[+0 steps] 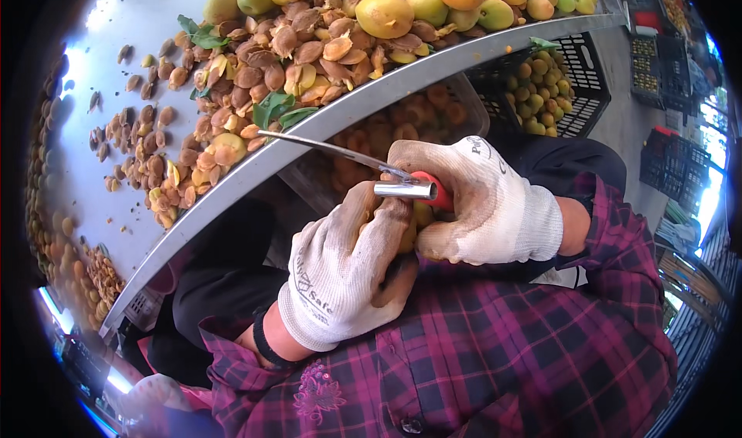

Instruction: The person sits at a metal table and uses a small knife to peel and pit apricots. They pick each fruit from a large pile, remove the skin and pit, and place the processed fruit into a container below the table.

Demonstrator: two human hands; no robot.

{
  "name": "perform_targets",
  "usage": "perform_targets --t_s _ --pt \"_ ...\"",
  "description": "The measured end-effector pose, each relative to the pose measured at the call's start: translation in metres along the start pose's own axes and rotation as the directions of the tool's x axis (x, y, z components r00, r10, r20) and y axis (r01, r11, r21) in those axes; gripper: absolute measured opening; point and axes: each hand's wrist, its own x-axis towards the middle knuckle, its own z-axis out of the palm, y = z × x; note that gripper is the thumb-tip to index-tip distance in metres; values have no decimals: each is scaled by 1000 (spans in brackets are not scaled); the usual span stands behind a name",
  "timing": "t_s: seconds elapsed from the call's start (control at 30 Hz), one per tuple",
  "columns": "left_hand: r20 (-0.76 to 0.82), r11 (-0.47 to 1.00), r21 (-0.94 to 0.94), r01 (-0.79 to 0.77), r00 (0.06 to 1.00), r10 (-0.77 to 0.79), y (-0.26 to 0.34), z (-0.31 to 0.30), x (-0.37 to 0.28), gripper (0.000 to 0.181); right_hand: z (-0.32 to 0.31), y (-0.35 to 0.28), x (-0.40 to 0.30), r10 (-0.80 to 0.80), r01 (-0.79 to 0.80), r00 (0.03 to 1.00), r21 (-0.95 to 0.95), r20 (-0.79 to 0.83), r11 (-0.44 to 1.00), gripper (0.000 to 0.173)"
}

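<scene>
My left hand [353,264], in a stained white knit glove, grips a yellowish apricot [408,238] that shows only in part between the two hands. Gloved too, my right hand [475,206] is closed around the red handle [432,191] of a tool with a short metal tube [406,190] and a long thin metal blade [330,148] pointing to the upper left. The fingers of both hands meet at the fruit. Beyond them, on the metal table, lie a heap of brown apricot stones [249,78] with bits of flesh, and whole yellow-green apricots [384,14].
The table's raised metal rim [371,99] curves past my hands. Below it, a clear plastic bin [475,107] holds halved fruit, and a black crate [588,84] of apricots stands on the floor. More black crates [675,162] are at the right. Green leaves [272,108] lie by the rim.
</scene>
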Motion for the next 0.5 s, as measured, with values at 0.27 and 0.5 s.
perform_targets --t_s 0.27,0.5 --pt "-94 991 -34 128 987 -130 -11 4 2 67 5 18 8 -153 123 971 -163 -186 979 42" --pt "-97 981 -90 174 978 -183 -19 5 7 65 3 18 19 -25 50 991 182 -135 982 45"
